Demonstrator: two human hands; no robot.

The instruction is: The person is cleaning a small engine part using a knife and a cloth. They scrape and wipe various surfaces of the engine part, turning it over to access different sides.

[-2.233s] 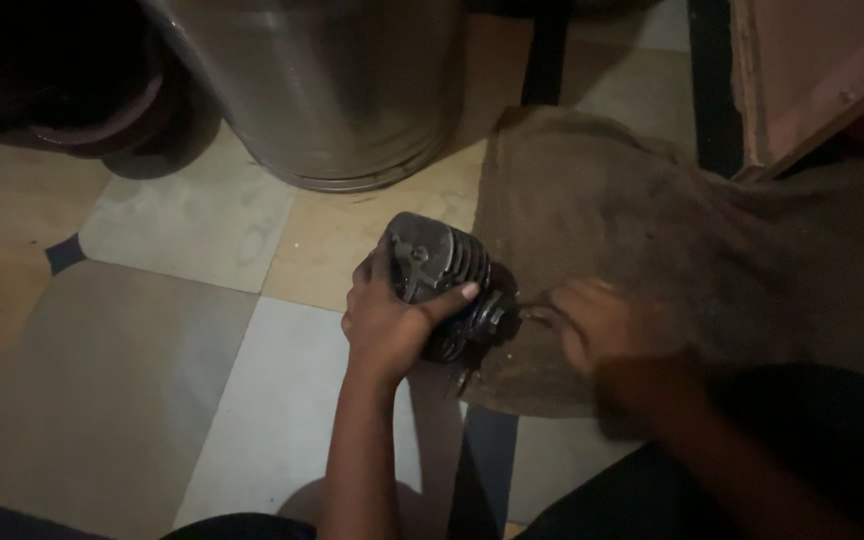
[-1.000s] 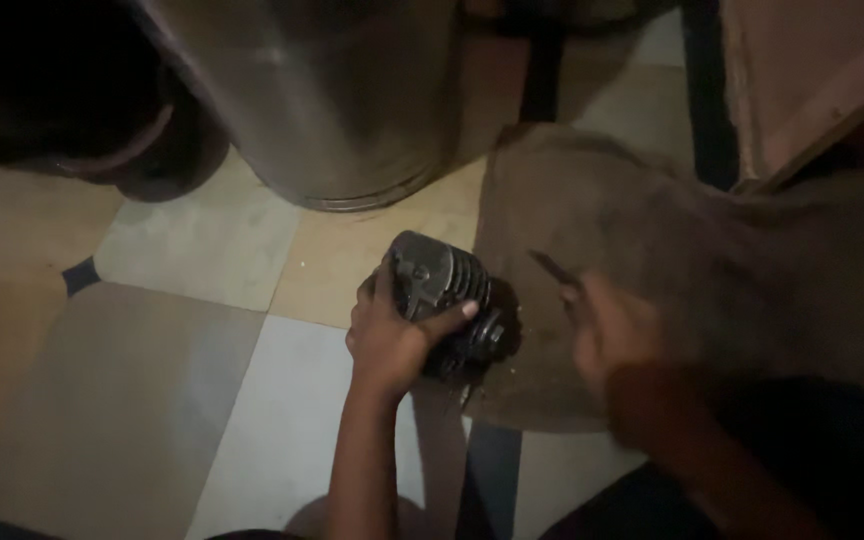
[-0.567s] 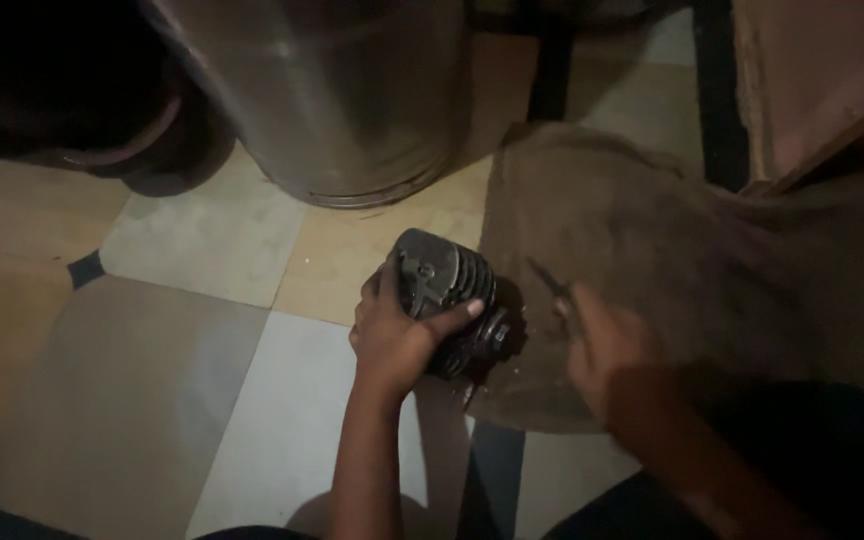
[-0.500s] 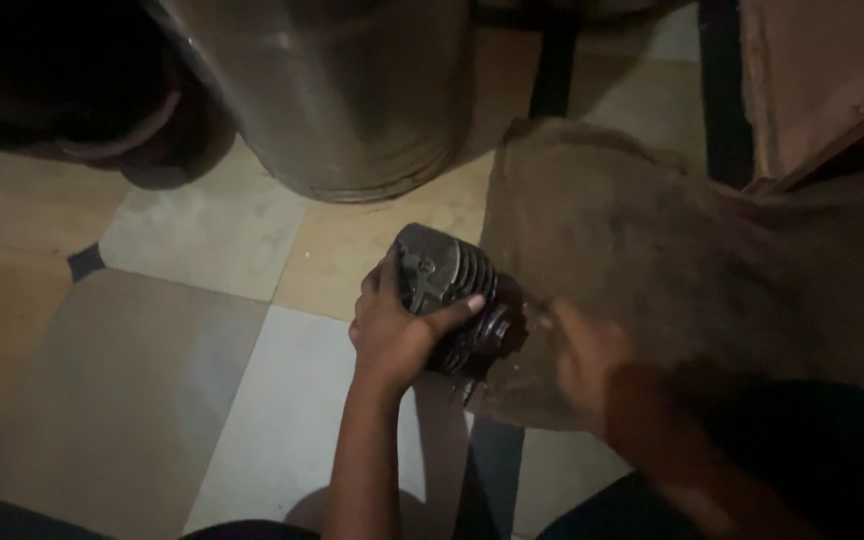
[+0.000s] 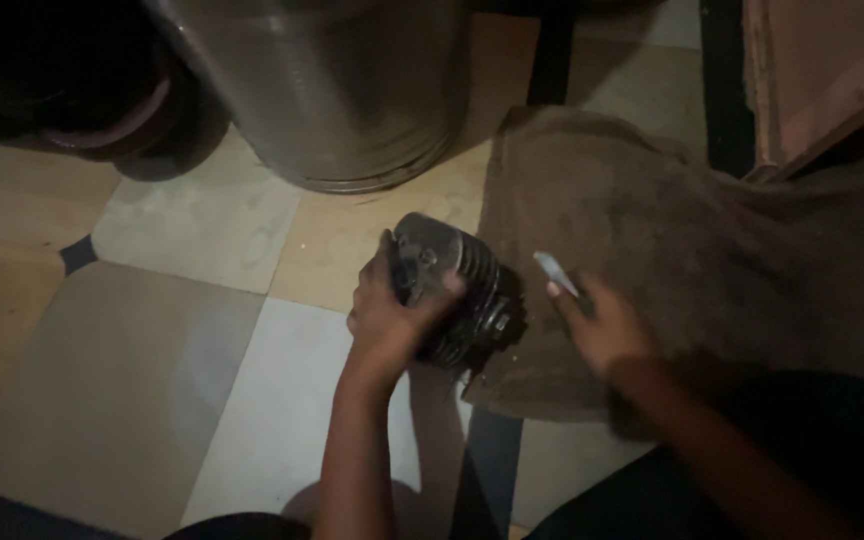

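Note:
My left hand grips a dark, finned metal engine cylinder that rests at the edge of a brown cloth on the tiled floor. My thumb lies across its flat round end. My right hand is just to the right of the cylinder, over the cloth, holding a small thin tool whose pale tip sticks up and to the left. The tool tip is a little apart from the cylinder's fins.
A large shiny metal drum stands on the floor behind the cylinder. A dark round object sits at the far left. A wooden board leans at the top right. Pale square floor tiles spread to the left.
My right hand has drawn back from the cylinder and lifted the small tool so its tip now shows. My left hand keeps the same hold on the cylinder.

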